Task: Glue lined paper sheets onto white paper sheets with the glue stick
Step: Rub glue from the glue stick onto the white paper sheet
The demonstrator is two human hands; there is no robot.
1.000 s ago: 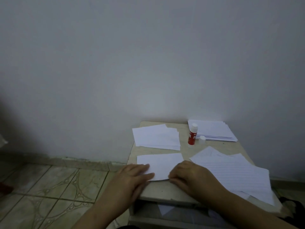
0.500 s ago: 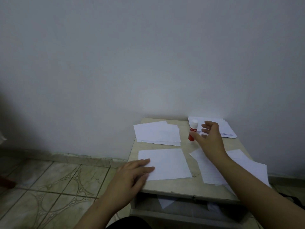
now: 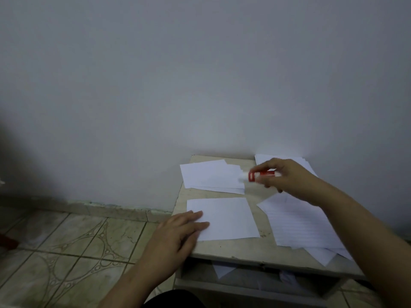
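A single white sheet (image 3: 226, 216) lies at the front left of the small table (image 3: 226, 250). My left hand (image 3: 178, 234) rests flat on its left edge with straight fingers. My right hand (image 3: 287, 176) holds the red glue stick (image 3: 259, 174) sideways above the table, its white tip pointing left over a stack of white sheets (image 3: 211, 176). Lined paper sheets (image 3: 298, 225) lie fanned at the front right, partly under my right forearm.
Another paper pile (image 3: 264, 157) sits at the back right against the grey wall. Loose paper shows in the open shelf (image 3: 224, 271) under the tabletop. Tiled floor (image 3: 66, 252) spreads to the left, with a red object (image 3: 6, 241) at the far left edge.
My right hand left the front sheet, reached to the back of the table, gripped the upright glue stick and lifted it sideways. My left hand stayed on the sheet.
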